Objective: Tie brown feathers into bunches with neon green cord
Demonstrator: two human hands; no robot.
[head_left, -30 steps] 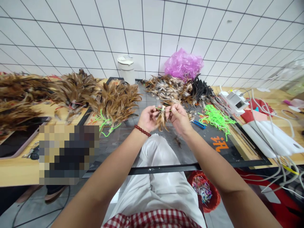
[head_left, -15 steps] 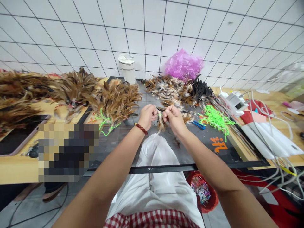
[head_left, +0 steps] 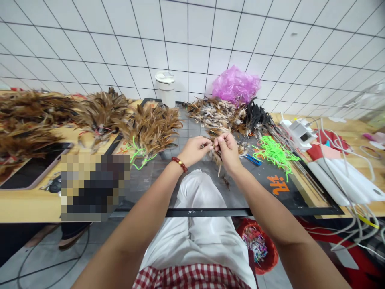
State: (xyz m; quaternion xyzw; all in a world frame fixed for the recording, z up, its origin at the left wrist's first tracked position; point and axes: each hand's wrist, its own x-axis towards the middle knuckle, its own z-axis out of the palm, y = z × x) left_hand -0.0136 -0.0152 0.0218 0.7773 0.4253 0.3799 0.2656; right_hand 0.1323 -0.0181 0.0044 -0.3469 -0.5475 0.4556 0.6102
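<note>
My left hand point(head_left: 194, 149) and my right hand point(head_left: 227, 150) meet above the dark cutting mat point(head_left: 168, 188), fingertips pinched together. Between them hangs a small bunch of brown feathers point(head_left: 217, 155), mostly gripped by the right hand, its tips pointing down. The left fingers pinch at the top of the bunch; whether they hold a strand of the green cord I cannot make out. A red bead bracelet point(head_left: 179, 164) circles my left wrist. A pile of loose speckled feathers point(head_left: 216, 114) lies just beyond the hands.
Tied brown feather bunches point(head_left: 150, 128) cover the left of the table. Green cords point(head_left: 272, 151), a blue tool point(head_left: 252, 159), a white cup point(head_left: 167, 88), a pink bag point(head_left: 236, 85), white cables and devices point(head_left: 331, 160), a phone point(head_left: 36, 166). A red basket point(head_left: 260, 247) sits under the table.
The feather bunch has shifted from between the hands over to the right hand. Both hands stay pinched together; the view has panned slightly, shifting the table to the right in the frame.
</note>
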